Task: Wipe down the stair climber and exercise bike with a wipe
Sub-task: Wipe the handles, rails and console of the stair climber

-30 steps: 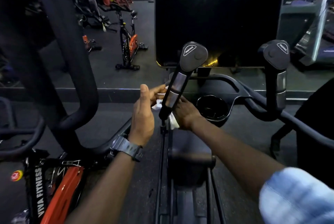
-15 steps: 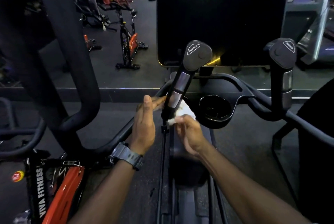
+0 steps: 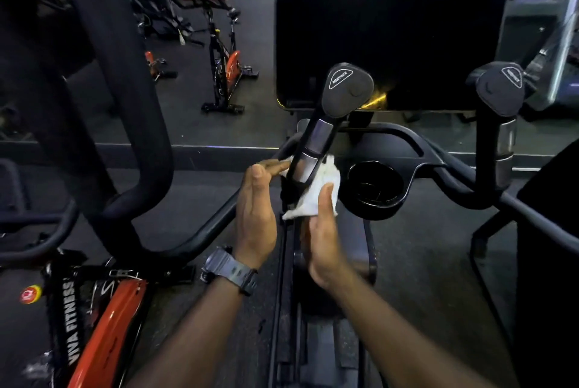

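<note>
While we stand at the stair climber [image 3: 326, 278], our right hand [image 3: 322, 240] holds the white wipe [image 3: 316, 193], thumb pressed on its near face and fingers hidden behind it. That wipe is wrapped against the lower part of the left grip [image 3: 316, 143], just above and ahead of the right hand. Our left hand [image 3: 255, 215] is open, fingers straight and together, their tips touching the left side of the same grip, with a little wipe showing past them. It holds nothing. A watch [image 3: 230, 270] sits on the left wrist. Just right of the right hand lies the cup holder [image 3: 376, 190], and well to the right stands the right grip [image 3: 503, 124]. Below and left of the left hand is an orange bike [image 3: 103, 334] marked VIVA FITNESS. Another bike [image 3: 227, 68] stands far ahead, left of the dark console [image 3: 391, 17].
</note>
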A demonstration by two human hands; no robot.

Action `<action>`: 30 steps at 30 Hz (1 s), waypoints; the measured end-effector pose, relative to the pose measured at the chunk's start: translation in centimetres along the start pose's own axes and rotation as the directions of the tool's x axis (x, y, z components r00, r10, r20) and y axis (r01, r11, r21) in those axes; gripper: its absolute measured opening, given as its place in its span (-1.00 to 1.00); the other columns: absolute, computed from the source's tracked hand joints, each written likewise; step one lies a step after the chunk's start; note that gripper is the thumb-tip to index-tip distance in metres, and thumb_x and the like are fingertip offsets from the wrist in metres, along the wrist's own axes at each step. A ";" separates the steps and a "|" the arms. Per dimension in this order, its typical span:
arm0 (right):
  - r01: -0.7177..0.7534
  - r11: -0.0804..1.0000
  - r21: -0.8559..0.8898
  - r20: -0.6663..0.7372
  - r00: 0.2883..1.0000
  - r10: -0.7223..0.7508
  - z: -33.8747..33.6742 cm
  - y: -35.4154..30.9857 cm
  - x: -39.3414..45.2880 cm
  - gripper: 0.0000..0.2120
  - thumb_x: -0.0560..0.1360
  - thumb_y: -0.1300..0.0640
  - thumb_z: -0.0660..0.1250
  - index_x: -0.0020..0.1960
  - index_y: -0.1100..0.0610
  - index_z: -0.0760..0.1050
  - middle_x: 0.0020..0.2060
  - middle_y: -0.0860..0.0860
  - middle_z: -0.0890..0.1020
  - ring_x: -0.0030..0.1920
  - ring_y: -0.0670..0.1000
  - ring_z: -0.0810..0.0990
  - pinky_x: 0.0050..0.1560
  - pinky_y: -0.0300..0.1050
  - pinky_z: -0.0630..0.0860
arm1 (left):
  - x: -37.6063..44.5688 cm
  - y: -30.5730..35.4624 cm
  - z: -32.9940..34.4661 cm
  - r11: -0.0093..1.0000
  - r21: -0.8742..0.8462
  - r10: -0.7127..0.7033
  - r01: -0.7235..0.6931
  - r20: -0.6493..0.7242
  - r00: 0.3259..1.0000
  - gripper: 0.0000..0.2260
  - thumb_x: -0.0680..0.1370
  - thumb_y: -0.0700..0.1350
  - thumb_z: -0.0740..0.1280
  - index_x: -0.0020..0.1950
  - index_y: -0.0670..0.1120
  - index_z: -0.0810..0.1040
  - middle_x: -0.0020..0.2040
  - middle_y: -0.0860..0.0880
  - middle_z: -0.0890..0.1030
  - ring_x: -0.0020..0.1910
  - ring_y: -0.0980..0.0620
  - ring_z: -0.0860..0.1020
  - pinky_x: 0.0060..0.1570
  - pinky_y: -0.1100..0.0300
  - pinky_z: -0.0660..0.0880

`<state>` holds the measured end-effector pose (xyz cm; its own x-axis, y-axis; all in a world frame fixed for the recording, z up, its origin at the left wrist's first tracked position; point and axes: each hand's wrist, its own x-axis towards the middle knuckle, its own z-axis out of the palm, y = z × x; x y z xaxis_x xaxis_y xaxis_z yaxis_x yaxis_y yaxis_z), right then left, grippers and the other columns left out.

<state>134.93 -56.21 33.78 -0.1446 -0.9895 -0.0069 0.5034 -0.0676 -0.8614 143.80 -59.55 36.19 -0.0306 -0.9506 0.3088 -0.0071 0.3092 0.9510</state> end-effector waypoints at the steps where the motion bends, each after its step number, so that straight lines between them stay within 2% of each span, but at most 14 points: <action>1: 0.009 0.999 0.046 -0.025 1.000 -0.008 0.4 1.1 -0.2 -0.10 0.32 -0.55 0.25 0.48 -0.03 0.31 0.40 0.00 0.48 0.41 0.02 0.42 0.45 0.18 0.30 | 0.0 0.1 0.0 1.000 0.015 -0.005 0.005 -0.001 1.000 -0.23 0.56 0.45 -0.11 0.23 -0.07 0.64 0.24 0.06 0.59 0.32 0.04 0.51 0.40 0.00 0.37; 4: 0.028 0.964 0.264 -0.090 0.996 -0.005 1.9 1.0 1.2 -0.23 0.44 -0.48 0.17 0.51 -0.07 0.27 0.41 -0.04 0.45 0.39 0.09 0.43 0.41 0.14 0.34 | -0.2 0.4 -0.2 0.999 -0.012 -0.032 0.033 0.018 0.999 -0.31 0.61 0.36 -0.10 0.23 -0.04 0.65 0.23 0.02 0.64 0.22 0.02 0.58 0.35 -0.01 0.41; 7: -0.019 0.924 0.382 -0.150 0.985 0.082 2.2 -0.9 3.8 -0.31 0.46 -0.52 -0.04 0.27 -0.10 0.49 0.07 -0.03 0.60 0.05 0.04 0.50 0.03 -0.02 0.36 | -0.2 0.5 -0.3 0.999 -0.025 -0.045 0.045 0.036 0.998 -0.34 0.63 0.29 -0.12 0.23 -0.06 0.65 0.20 0.02 0.67 0.29 0.04 0.57 0.39 -0.11 0.39; 10: -0.061 0.904 0.424 -0.200 0.967 0.159 2.4 -1.4 4.9 -0.21 0.43 -0.56 -0.18 0.13 -0.06 0.57 -0.06 0.04 0.61 -0.10 0.05 0.51 -0.09 -0.01 0.34 | -0.3 0.9 -0.4 0.998 0.001 -0.057 0.057 0.034 0.998 -0.30 0.62 0.31 -0.13 0.25 -0.08 0.65 0.21 0.02 0.67 0.31 0.07 0.55 0.41 -0.12 0.37; 13: 0.030 0.923 0.385 -0.226 0.972 0.063 3.1 -1.8 4.0 -0.17 0.42 -0.56 -0.10 0.23 0.04 0.53 -0.17 0.03 0.58 -0.18 -0.03 0.49 -0.17 -0.09 0.32 | -0.2 0.6 -0.5 0.998 -0.005 -0.062 0.063 0.034 0.997 -0.26 0.59 0.41 -0.12 0.25 -0.05 0.65 0.22 0.03 0.67 0.32 0.07 0.55 0.42 -0.12 0.35; 16: 0.066 0.973 0.220 -0.289 0.957 0.001 4.0 -2.3 2.6 -0.13 0.28 -0.63 0.04 0.35 -0.09 0.45 -0.03 -0.10 0.55 0.00 -0.14 0.48 0.10 -0.15 0.35 | -0.3 1.8 -0.2 0.998 0.030 -0.064 0.064 0.028 0.998 -0.18 0.50 0.52 -0.11 0.22 -0.01 0.67 0.24 0.01 0.66 0.34 0.04 0.53 0.43 -0.16 0.32; 18: 0.041 0.998 0.043 -0.336 0.942 -0.025 4.9 -1.9 2.0 -0.09 0.20 -0.68 0.07 0.32 -0.11 0.39 0.16 -0.16 0.52 0.21 -0.17 0.43 0.31 -0.09 0.29 | -0.5 2.7 0.3 0.989 0.014 -0.145 0.144 0.057 0.988 0.03 0.37 0.63 -0.08 0.29 -0.19 0.62 0.36 -0.10 0.57 0.42 -0.01 0.46 0.47 -0.18 0.25; 19: 0.039 0.996 -0.078 -0.342 0.938 -0.063 5.4 -1.5 1.7 -0.06 0.22 -0.69 0.05 0.35 -0.07 0.35 0.25 -0.10 0.52 0.28 -0.13 0.45 0.36 -0.07 0.31 | -0.5 2.9 0.4 0.983 0.006 -0.181 0.181 0.097 0.979 0.09 0.34 0.64 -0.08 0.31 -0.25 0.59 0.38 -0.16 0.54 0.43 -0.05 0.45 0.47 -0.19 0.24; 21: 0.034 0.946 -0.322 -0.336 0.930 -0.148 6.1 -0.6 1.5 0.04 0.25 -0.69 -0.01 0.43 0.06 0.25 0.45 0.11 0.38 0.44 0.03 0.36 0.42 0.05 0.31 | -0.2 2.3 -0.1 0.984 -0.057 -0.163 0.169 0.096 0.982 -0.02 0.43 0.60 -0.08 0.19 -0.20 0.66 0.18 -0.19 0.67 0.27 -0.13 0.59 0.38 -0.25 0.36; 23: 0.218 0.791 -0.572 -0.177 0.909 -0.378 5.1 -0.1 2.1 0.01 0.37 -0.60 -0.01 0.59 0.00 -0.14 0.59 0.10 -0.04 0.58 0.01 0.00 0.55 0.01 0.06 | 0.2 2.3 -0.6 0.940 -0.193 -0.276 0.282 0.061 0.959 -0.11 0.46 0.50 -0.11 0.15 -0.17 0.67 0.08 -0.17 0.71 0.18 -0.13 0.64 0.37 -0.20 0.41; 24: 0.348 0.641 -0.684 -0.042 0.858 -0.512 4.1 -0.4 2.8 -0.09 0.46 -0.49 0.02 0.58 -0.06 -0.28 0.58 0.09 -0.22 0.59 0.02 -0.15 0.57 -0.02 -0.04 | 0.4 2.1 -0.9 0.923 -0.222 -0.311 0.316 0.055 0.949 -0.12 0.45 0.47 -0.13 0.16 -0.17 0.66 0.07 -0.16 0.71 0.16 -0.09 0.65 0.38 -0.14 0.43; 25: 0.434 0.447 -0.782 0.087 0.786 -0.612 3.1 -1.0 3.4 -0.17 0.54 -0.37 0.08 0.59 -0.05 -0.26 0.56 0.12 -0.31 0.58 0.09 -0.22 0.56 0.01 -0.07 | 0.6 2.2 -1.0 0.919 -0.233 -0.311 0.317 0.060 0.948 -0.13 0.43 0.45 -0.14 0.16 -0.17 0.65 0.06 -0.13 0.72 0.13 -0.04 0.66 0.37 -0.07 0.45; 27: 0.438 0.046 -0.898 0.296 0.678 -0.672 1.2 -2.3 5.1 -0.30 0.58 -0.15 0.18 0.59 0.08 0.00 0.52 0.24 -0.32 0.54 0.30 -0.27 0.53 0.20 -0.04 | 0.7 2.5 -0.9 0.916 -0.244 -0.312 0.318 0.065 0.948 -0.14 0.42 0.44 -0.15 0.17 -0.14 0.64 0.02 -0.08 0.73 0.06 0.03 0.67 0.32 0.02 0.48; 30: 0.395 -0.448 -0.802 0.594 0.600 -0.535 -1.6 -3.2 6.1 -0.40 0.57 -0.07 0.20 0.55 0.10 0.21 0.57 0.15 -0.05 0.53 0.36 -0.21 0.49 0.28 -0.07 | 0.8 3.2 -0.8 0.907 -0.247 -0.333 0.341 0.077 0.940 -0.16 0.42 0.45 -0.16 0.22 -0.08 0.61 0.04 -0.02 0.73 0.07 0.05 0.67 0.21 0.09 0.50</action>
<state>131.06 -61.83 35.73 0.1499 -0.6340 0.7587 -0.9660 -0.2576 -0.0244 144.59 -59.39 39.52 -0.1030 -0.9943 -0.0273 0.2302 -0.0506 0.9718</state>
